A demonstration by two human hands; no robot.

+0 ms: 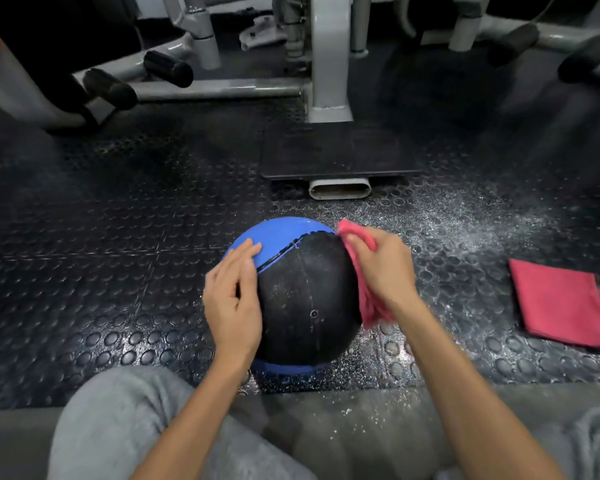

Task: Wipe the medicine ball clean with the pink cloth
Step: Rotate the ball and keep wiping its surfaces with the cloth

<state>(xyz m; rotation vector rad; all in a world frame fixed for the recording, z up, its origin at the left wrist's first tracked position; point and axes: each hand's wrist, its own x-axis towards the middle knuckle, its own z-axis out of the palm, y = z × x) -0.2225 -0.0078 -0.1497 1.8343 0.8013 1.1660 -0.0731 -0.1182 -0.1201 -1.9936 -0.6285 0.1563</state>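
A black and blue medicine ball point(302, 299) sits on the studded rubber floor just in front of my knees, its black panel dusted with white specks. My left hand point(232, 299) lies flat against the ball's left side, fingers straight and reaching onto the blue panel. My right hand point(383, 265) grips a bunched pink cloth point(362, 292) and presses it on the ball's upper right side. The cloth hangs down along the ball's right edge.
A second folded pink cloth point(565, 303) lies on the floor to the right. White powder is scattered over the floor point(465, 220) right of the ball. Grey gym machine frames point(329, 64) and a black footplate point(336, 154) stand beyond the ball.
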